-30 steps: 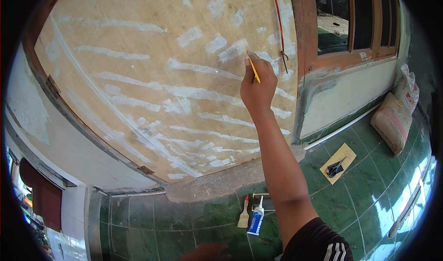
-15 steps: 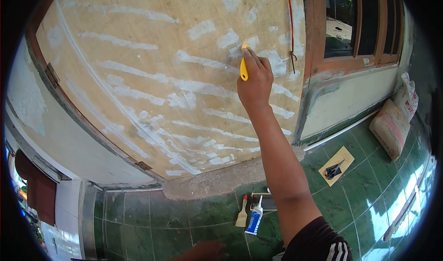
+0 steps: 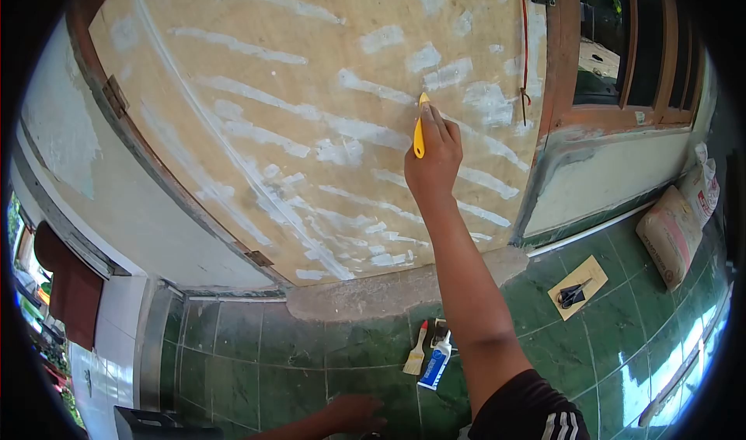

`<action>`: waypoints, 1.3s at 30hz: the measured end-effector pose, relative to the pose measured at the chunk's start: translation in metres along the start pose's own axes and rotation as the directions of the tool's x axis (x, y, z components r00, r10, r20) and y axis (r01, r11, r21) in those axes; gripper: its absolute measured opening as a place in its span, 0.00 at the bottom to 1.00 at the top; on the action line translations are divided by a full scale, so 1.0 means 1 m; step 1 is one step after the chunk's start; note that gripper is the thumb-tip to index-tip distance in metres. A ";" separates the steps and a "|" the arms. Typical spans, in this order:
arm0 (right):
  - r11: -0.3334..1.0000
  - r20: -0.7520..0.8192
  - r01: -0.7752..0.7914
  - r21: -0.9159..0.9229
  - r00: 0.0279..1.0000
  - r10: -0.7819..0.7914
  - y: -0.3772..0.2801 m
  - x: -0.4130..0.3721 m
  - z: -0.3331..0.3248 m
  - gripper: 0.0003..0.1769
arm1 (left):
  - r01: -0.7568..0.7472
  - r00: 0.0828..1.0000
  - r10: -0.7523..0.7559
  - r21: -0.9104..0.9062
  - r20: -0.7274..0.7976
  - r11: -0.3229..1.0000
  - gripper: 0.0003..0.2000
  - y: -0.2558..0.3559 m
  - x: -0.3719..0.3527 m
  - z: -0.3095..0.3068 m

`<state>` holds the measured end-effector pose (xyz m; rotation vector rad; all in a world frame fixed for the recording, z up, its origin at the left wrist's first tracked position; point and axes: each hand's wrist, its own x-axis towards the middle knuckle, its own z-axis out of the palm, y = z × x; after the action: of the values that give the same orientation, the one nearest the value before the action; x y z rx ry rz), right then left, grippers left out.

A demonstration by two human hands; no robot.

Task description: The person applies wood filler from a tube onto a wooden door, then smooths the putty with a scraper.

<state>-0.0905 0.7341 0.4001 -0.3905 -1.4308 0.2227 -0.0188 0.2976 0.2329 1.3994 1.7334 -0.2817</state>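
Nearest us, our left hand (image 3: 353, 414) hangs low over the green tiled floor (image 3: 291, 393), dim and blurred; we cannot tell whether it holds anything. Our right arm reaches up from a black sleeve (image 3: 528, 409) with white stripes. On the tiles to the left of that arm we see a paintbrush (image 3: 416, 353) with a red-tipped handle, and just beside it a blue-and-white tube (image 3: 437, 366). Farther right, black scissors (image 3: 573, 294) lie on a tan card (image 3: 584, 277). Beyond, our right hand (image 3: 435, 156) is closed around a yellow tool (image 3: 420, 138), held at the wooden panel (image 3: 311, 75), which bears white streaks and patches; we cannot tell whether the tip touches. Far right, two sacks (image 3: 674, 226) lean by the wall, below a brown-framed window (image 3: 645, 47).
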 end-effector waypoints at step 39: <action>0.953 0.103 -0.274 0.132 0.960 0.262 -0.048 -0.029 0.019 0.24 | -0.011 0.999 0.008 -0.087 -0.031 0.996 0.26 0.014 -0.015 -0.026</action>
<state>-0.1172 0.6819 0.3938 -0.4604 -1.4317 0.5666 -0.0186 0.3094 0.2641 1.3550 1.7422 -0.1787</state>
